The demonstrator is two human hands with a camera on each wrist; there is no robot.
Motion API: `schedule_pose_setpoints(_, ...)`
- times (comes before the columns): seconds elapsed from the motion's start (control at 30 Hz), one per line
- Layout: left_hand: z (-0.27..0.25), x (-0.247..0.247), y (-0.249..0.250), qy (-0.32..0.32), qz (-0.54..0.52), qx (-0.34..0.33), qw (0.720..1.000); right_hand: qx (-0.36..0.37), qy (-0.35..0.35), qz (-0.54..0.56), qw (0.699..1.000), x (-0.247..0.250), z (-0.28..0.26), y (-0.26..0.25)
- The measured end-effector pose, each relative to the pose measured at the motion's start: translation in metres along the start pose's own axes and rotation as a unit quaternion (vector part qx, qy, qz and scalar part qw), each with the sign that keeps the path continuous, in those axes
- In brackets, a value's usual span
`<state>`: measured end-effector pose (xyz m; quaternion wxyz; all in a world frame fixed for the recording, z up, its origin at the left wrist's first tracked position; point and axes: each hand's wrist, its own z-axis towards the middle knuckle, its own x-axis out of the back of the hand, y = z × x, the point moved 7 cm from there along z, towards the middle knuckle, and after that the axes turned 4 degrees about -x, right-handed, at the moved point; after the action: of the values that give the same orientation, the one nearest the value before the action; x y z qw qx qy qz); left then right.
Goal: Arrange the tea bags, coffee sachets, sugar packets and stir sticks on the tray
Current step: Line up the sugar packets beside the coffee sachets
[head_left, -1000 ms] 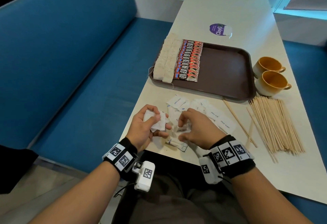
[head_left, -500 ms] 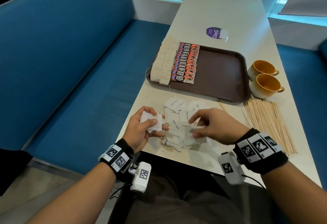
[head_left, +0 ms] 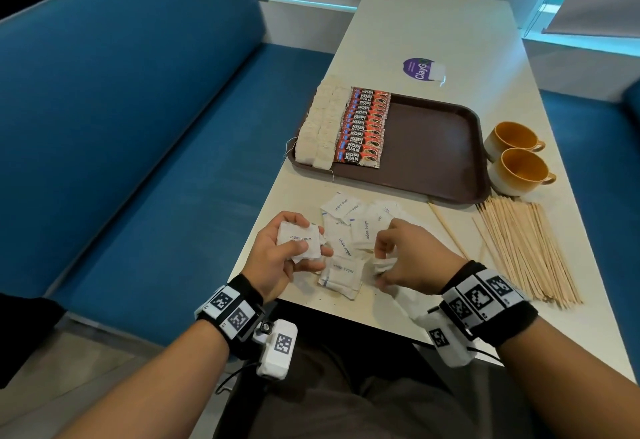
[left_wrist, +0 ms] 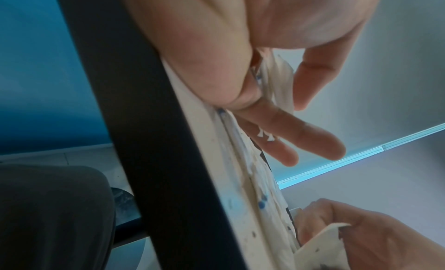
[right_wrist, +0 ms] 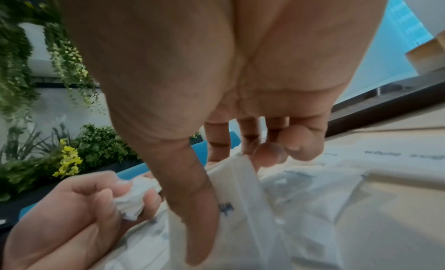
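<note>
While tea bags (head_left: 320,127) and coffee sachets (head_left: 363,127) line the tray (head_left: 433,147), gathering sugar packets (head_left: 343,230): left hand (head_left: 280,251) gripping several, right hand (head_left: 408,258) pinching one; stir sticks (head_left: 519,248) untouched at three o'clock.

Tray (head_left: 433,147) right half bare – 2 cups (head_left: 516,158) flank its right rim.

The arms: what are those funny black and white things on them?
Each bare arm wears a black wristband with white squares printed in blocky black patterns: left wristband, right wristband. A small white camera box, also patterned, hangs under each: left box, right box. Thin black cables trail off. No sleeves.
</note>
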<state>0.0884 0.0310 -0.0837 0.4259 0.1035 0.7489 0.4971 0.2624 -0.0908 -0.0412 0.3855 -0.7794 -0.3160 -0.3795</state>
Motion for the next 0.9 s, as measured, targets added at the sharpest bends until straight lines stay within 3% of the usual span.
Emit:
schedule_pose_setpoints(0.17,0.000,-0.001,0.000,-0.005,0.012,-0.004,1.000,0.006,0.026,0.126,0.992,0.019,-0.003,-0.004)
schedule_pose_setpoints(0.3,-0.001,0.000,0.000,-0.001,0.013,-0.010,1.000,0.009,0.025,0.344,0.939,0.020,-0.001,-0.022)
schedule_pose_setpoints(0.37,-0.001,0.000,0.001,0.014,0.019,-0.005,1.000,0.022,0.001,0.403,0.915,0.012,0.005,-0.038)
schedule_pose_setpoints(0.5,0.000,-0.001,0.000,0.008,0.027,0.000,1.000,0.029,-0.034,0.393,0.918,-0.008,0.020,-0.064)
schedule_pose_setpoints(0.63,0.000,-0.001,-0.003,0.026,-0.008,0.019,0.999,0.037,0.010,0.389,0.921,-0.008,0.027,-0.075)
schedule_pose_setpoints(0.77,-0.002,0.008,0.003,0.082,-0.054,-0.010,0.995,0.026,0.060,0.403,0.913,0.006,0.032,-0.066)
schedule_pose_setpoints(0.9,-0.012,0.022,0.023,0.173,-0.059,-0.053,0.982,0.003,0.124,0.256,0.959,0.024,0.041,-0.054)
